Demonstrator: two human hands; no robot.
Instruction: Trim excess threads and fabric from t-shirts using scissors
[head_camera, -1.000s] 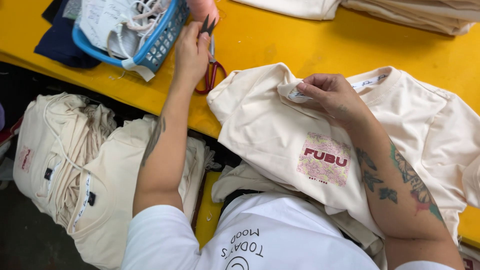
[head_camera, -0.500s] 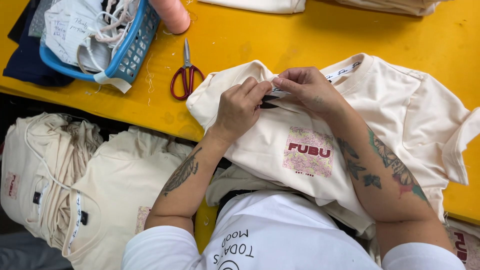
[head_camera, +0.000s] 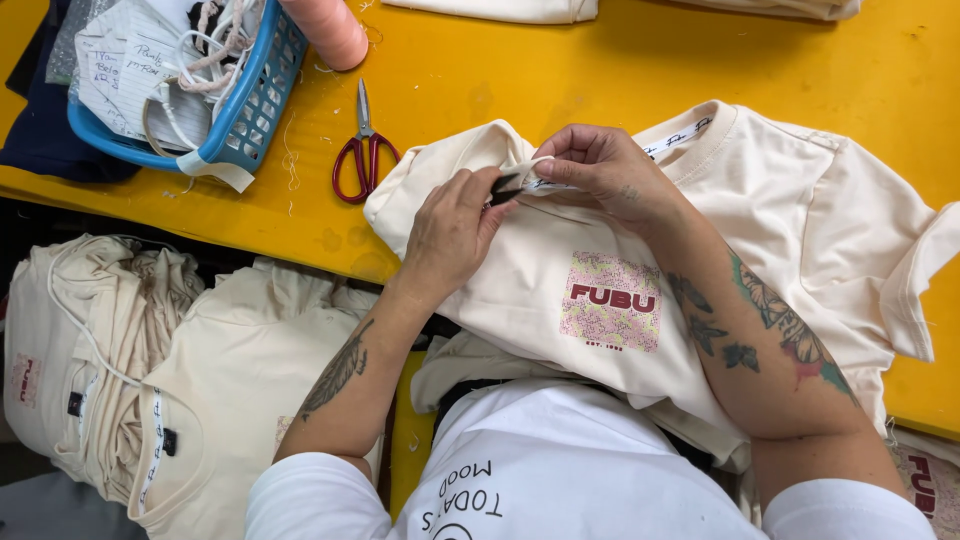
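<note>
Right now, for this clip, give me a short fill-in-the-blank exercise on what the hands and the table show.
1. The left hand holds a small dark tool against a ____ coloured T-shirt.
2. The scissors on the table have ____ handles.
3. The basket of paper tags is ____.
4. The right hand pinches the shirt's ____.

Missing words: cream; red; blue; sleeve
</note>
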